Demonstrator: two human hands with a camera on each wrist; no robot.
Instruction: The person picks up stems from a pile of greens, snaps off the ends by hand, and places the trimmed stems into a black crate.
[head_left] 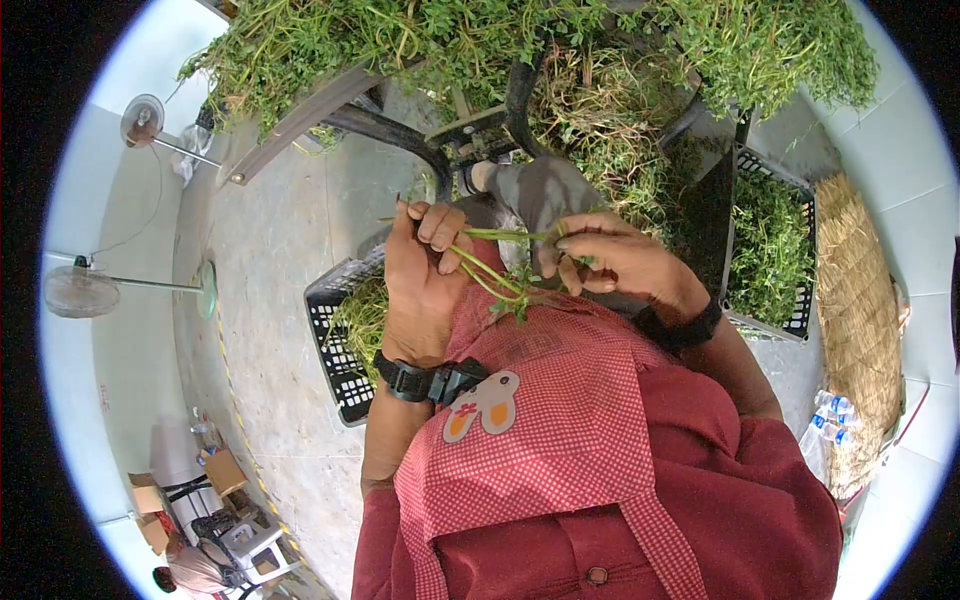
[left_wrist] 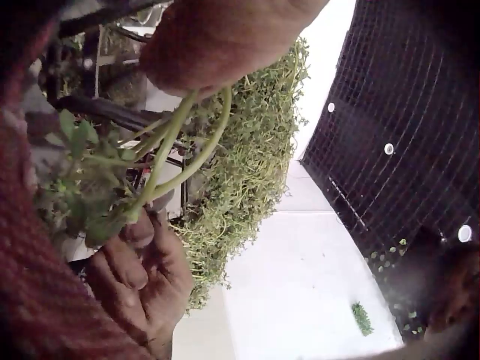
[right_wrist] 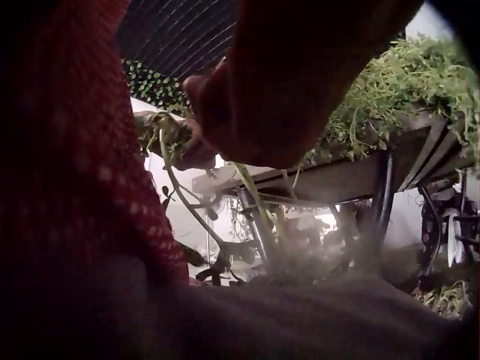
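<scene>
In the head view my left hand (head_left: 425,275) grips a few long green stems (head_left: 490,236) of a leafy plant between thumb and curled fingers. Opposite it, my right hand (head_left: 625,262) pinches the other end of the stems. They stretch across the gap in front of the chest, one bending down to small leaves (head_left: 518,305) by the checked apron (head_left: 530,420). From the left wrist, the stems (left_wrist: 169,154) run from my left hand (left_wrist: 225,45) down to my right hand (left_wrist: 142,281). Seen from the right wrist, my right hand (right_wrist: 277,97) is dark in the foreground.
Heaped greens (head_left: 400,50) cover the table ahead, with more plants (head_left: 610,130) piled below it. A black crate (head_left: 350,385) stands at the left knee and another crate (head_left: 800,325) of greens at the right. Fans (head_left: 80,290), a straw mat (head_left: 855,330) and a seated person (head_left: 190,570) are farther off.
</scene>
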